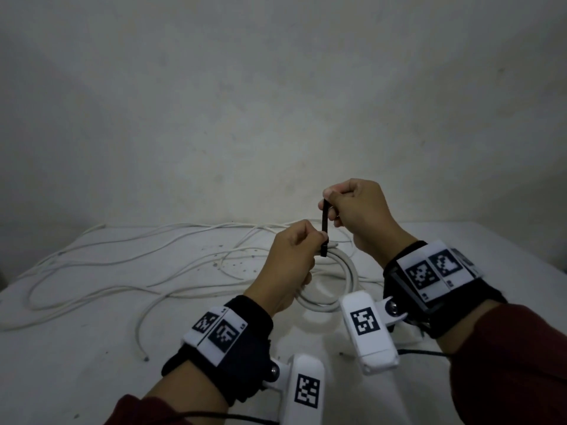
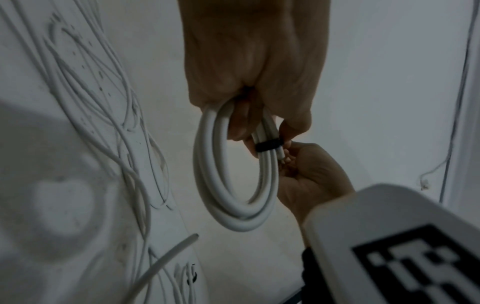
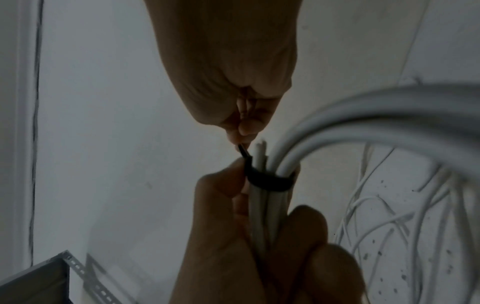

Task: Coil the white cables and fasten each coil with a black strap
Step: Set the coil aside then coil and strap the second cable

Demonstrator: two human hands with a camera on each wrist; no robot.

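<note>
My left hand (image 1: pixel 311 245) grips a small coil of white cable (image 1: pixel 325 297) held just above the table. A black strap (image 1: pixel 325 228) loops around the coil's bundled strands, and its free end rises straight up. My right hand (image 1: pixel 331 197) pinches that free end above the left hand. In the left wrist view the strap (image 2: pixel 269 145) bands the coil (image 2: pixel 228 195) right under my left hand's fingers (image 2: pixel 239 127). In the right wrist view the strap (image 3: pixel 270 181) circles the strands, and my right hand's fingertips (image 3: pixel 244 131) pinch its tail.
Several loose white cables (image 1: pixel 122 262) sprawl over the white table (image 1: pixel 61 378) to the left and behind, with one cut end (image 1: pixel 145 359) near the front. A bare wall (image 1: pixel 276 102) stands close behind. A perforated metal bracket (image 3: pixel 78 273) shows low in the right wrist view.
</note>
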